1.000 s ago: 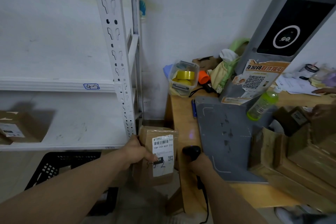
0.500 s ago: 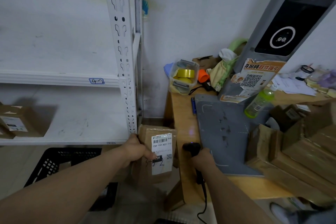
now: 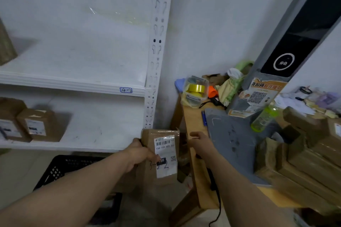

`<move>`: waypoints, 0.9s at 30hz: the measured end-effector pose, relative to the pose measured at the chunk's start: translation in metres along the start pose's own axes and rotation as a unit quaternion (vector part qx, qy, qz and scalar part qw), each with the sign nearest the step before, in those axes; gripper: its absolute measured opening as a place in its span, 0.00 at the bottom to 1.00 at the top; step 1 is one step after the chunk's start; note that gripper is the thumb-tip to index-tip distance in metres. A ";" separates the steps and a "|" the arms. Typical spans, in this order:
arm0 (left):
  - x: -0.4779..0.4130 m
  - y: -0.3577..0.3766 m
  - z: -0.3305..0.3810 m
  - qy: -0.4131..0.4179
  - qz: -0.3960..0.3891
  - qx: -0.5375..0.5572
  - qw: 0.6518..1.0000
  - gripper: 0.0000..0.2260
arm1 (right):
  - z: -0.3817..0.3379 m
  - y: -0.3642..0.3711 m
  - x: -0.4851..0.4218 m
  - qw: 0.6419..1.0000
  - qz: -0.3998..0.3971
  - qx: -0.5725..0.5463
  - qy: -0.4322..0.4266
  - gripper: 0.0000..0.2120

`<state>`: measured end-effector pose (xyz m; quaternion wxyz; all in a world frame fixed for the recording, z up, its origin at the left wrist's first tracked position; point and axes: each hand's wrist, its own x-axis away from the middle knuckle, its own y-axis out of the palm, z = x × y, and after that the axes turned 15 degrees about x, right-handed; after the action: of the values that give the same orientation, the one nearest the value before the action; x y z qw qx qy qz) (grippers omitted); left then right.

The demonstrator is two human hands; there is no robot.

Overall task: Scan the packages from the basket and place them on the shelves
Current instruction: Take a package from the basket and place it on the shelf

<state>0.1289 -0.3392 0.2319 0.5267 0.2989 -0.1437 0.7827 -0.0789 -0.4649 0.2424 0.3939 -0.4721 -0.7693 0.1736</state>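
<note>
Right hand (image 3: 200, 144) released barcode scanner (image 3: 211, 177), now spread loose at 3 o'clock of package (image 3: 164, 155); left hand (image 3: 140, 155) grips package.

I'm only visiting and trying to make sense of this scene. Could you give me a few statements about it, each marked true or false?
1. The left hand grips a brown package bearing a white label. True.
2. The yellow tape roll lies on a shelf. False: it sits in a clear container on the wooden table.
3. The lower shelf holds brown boxes. True.
4. The black basket stands on the table. False: it sits beneath the lower shelf.
</note>
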 end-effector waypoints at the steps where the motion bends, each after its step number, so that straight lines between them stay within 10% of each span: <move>1: 0.007 -0.011 0.002 0.003 0.000 0.007 1.000 0.37 | -0.015 0.003 0.010 0.999 -0.032 -0.016 -0.016 0.23; 11: 0.092 -0.167 0.010 0.015 0.034 0.006 0.999 0.35 | -0.154 0.109 0.093 0.970 -0.203 -0.018 -0.132 0.33; 17: 0.142 -0.271 0.009 0.030 0.044 -0.022 0.998 0.35 | -0.226 0.179 0.135 0.947 -0.228 0.101 -0.204 0.41; 27: 0.193 -0.379 0.087 0.142 0.021 -0.002 0.990 0.38 | -0.338 0.228 0.166 0.940 -0.214 -0.034 -0.263 0.50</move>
<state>0.4502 -0.0902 0.3850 0.5261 0.1803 -0.0754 0.8277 0.2758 -0.2444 0.3826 0.1893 -0.2472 -0.9336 0.1771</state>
